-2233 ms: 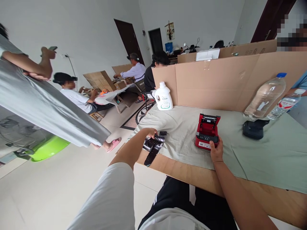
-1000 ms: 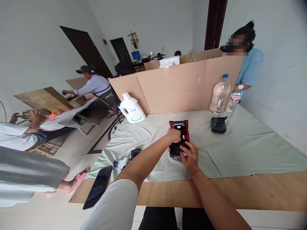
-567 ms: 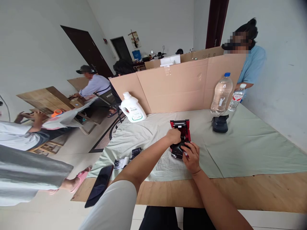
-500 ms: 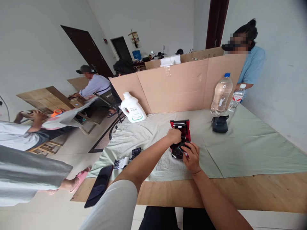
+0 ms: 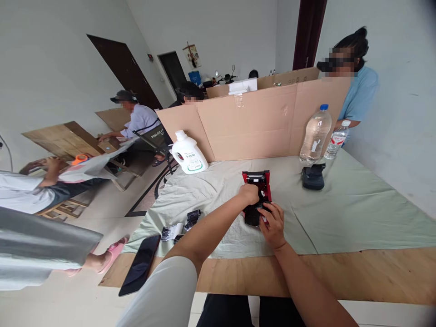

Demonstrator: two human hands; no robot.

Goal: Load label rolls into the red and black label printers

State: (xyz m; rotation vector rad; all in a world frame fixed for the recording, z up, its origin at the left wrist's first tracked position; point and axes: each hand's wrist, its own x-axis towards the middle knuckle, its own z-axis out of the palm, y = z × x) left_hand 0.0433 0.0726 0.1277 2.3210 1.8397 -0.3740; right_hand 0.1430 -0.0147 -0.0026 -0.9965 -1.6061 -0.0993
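A small red-and-black portable printer (image 5: 256, 175) lies with its cover open on the cloth in front of me. My left hand (image 5: 250, 194) is closed inside its body, and beside the fingers shows the pale round end of a small roll (image 5: 262, 194). The fingertips themselves are hidden from view. My right hand (image 5: 273, 223) grips the printer's near right side, thumb and fingers over the black cover (image 5: 252, 214). Left of my forearm lie a black-and-white printed roll (image 5: 170, 232) and a dark roll (image 5: 193, 218).
A dark tablet or phone (image 5: 140, 265) lies at the table's left edge. Behind stand a white jug (image 5: 190, 154), a cardboard panel (image 5: 252, 127), a large bottle (image 5: 315, 136), a smaller bottle (image 5: 336, 141) and a black device (image 5: 312, 177). Other people sit around the room.
My left hand has shifted slightly inside the printer, and the roll's pale end now shows beside it. My right hand keeps its place. A person behind the panel has raised their head.
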